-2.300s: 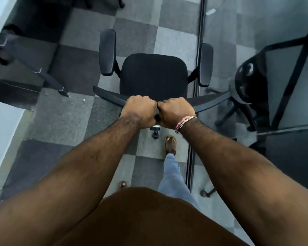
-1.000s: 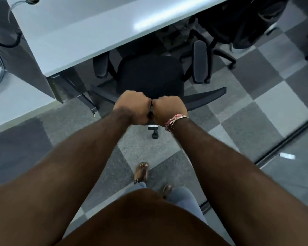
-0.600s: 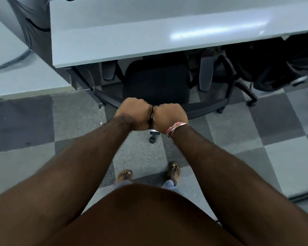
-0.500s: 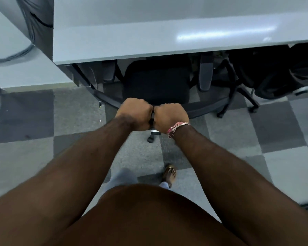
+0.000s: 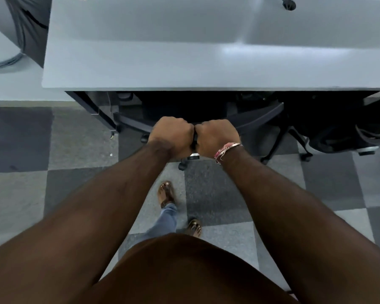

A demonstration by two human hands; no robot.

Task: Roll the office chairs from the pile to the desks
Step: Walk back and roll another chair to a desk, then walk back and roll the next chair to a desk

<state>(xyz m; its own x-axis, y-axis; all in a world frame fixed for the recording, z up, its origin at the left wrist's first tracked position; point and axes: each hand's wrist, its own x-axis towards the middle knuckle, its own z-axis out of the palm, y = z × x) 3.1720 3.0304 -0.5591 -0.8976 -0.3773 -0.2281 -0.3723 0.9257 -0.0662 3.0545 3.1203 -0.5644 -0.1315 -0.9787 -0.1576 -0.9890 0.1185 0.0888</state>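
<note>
Both hands' fingers curled around the chair backrest (image 5: 259, 116), left hand (image 5: 173, 137), right hand (image 5: 216, 137), desk (image 5: 140, 62) overhead, second chair (image 5: 329, 128) just beside

office. long pale grey desk (image 5: 162, 62) with a dark metal frame; black swivel chair (image 5: 257, 116) on castors tucked beneath it, a second black chair (image 5: 329, 128) beside it to the right; carpet tiles (image 5: 79, 139) in a grey checker pattern; bundled grey cables (image 5: 7, 61) running along the left edge.
</note>
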